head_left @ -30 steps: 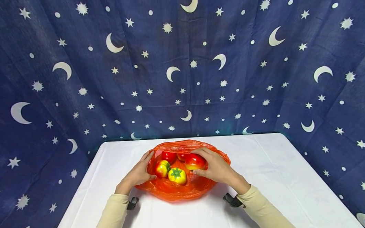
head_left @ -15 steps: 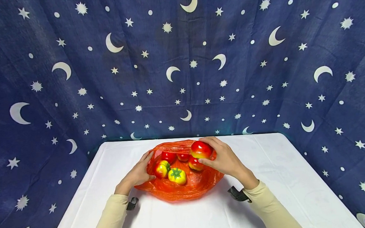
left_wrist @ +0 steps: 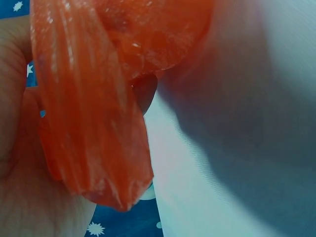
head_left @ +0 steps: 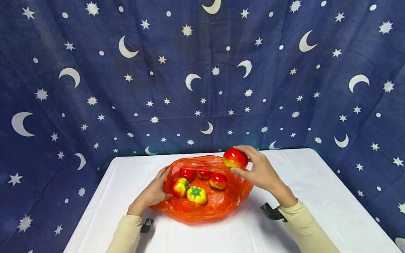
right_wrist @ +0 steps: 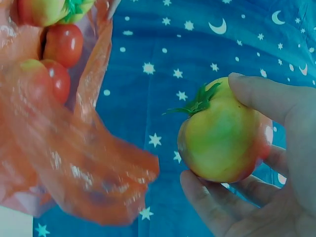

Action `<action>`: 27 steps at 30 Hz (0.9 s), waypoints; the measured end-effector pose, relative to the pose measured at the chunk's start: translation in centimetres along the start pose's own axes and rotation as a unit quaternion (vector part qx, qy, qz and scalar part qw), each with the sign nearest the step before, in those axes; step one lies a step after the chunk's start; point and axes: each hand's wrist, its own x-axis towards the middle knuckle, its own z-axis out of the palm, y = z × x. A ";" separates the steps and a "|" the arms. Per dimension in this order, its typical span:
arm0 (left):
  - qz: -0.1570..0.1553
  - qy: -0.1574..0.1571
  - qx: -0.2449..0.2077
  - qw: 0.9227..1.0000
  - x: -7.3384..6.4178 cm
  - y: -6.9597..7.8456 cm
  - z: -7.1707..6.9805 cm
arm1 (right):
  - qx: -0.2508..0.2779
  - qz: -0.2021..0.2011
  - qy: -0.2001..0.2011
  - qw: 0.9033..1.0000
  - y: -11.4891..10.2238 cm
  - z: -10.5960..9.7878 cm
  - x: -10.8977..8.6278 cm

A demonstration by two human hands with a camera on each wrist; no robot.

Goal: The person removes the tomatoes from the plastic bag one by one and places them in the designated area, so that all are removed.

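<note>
A glossy round red-and-yellow fruit (head_left: 234, 157) was up at the far right side of a crinkled translucent orange-red plastic bag (head_left: 200, 215)
Spread to the fruit's width, the right hand (head_left: 265, 173) pinched it between thumb and fingertips, clear of the palm; at the bag's left, the left hand (head_left: 154, 191) gripped the rim, and inside the bag sat a squat yellow fruit with a green star-shaped top (head_left: 197, 196)
</note>
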 end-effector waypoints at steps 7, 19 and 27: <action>0.005 0.002 -0.002 1.000 0.0 -0.2 0.0 | -0.013 0.008 0.023 1.000 1.1 -0.9 -0.2; 0.013 0.003 0.001 1.000 -0.1 -0.2 -0.1 | -0.032 0.037 0.060 0.997 3.6 -2.2 -1.0; 0.011 0.004 0.002 1.000 -0.2 -0.3 0.0 | -0.026 0.078 0.057 0.995 5.5 -2.2 -1.7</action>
